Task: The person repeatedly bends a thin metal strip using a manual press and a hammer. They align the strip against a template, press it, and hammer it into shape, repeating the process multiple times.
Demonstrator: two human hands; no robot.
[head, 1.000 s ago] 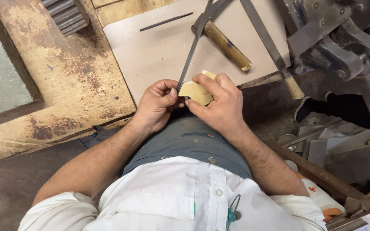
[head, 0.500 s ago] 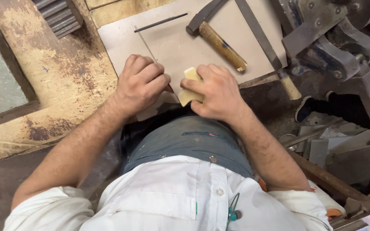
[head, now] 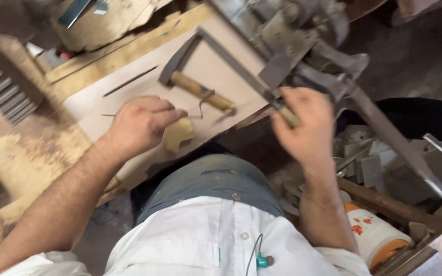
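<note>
— What carries everything here?

— A pale board point(head: 129, 102) lying flat on a worn, stained tabletop point(head: 21, 148) with flaking paint.

— And what lies on the board?

— A hammer point(head: 193, 87) with a wooden handle, a thin dark rod point(head: 129, 82) near the far edge, a long grey metal bar point(head: 236, 69) crossing the right end, and a small tan piece point(head: 179, 134) near the front edge.

— Anything on the tabletop beside it?

— Wooden strips point(head: 124, 53) behind the board, ridged grey metal point(head: 3, 97) to the left.
</note>
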